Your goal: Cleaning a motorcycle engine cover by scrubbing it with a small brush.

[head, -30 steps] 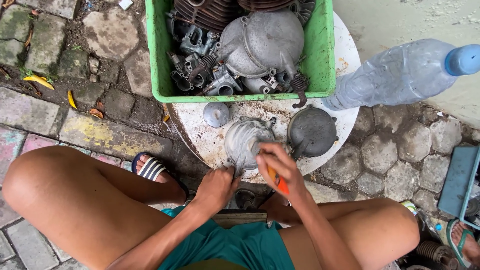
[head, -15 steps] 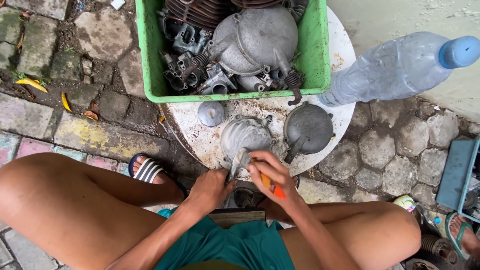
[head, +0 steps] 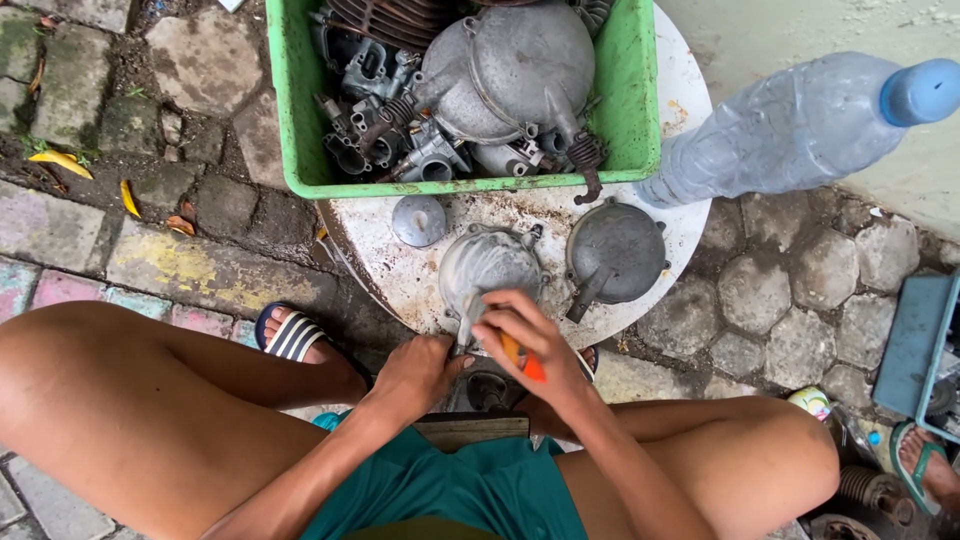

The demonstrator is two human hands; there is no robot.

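The grey cover (head: pixel 488 268) lies at the near edge of the round table (head: pixel 680 90), its spout pointing toward the person. The right hand (head: pixel 525 345) is directly over that spout, fingers closed on an orange tool (head: pixel 522 360). The left hand (head: pixel 420 370) grips just below the table edge, fingers curled; what it holds cannot be told.

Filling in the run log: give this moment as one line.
left hand: steadies grey metal cover | right hand: holds orange-handled tool on cover | surface: round white table
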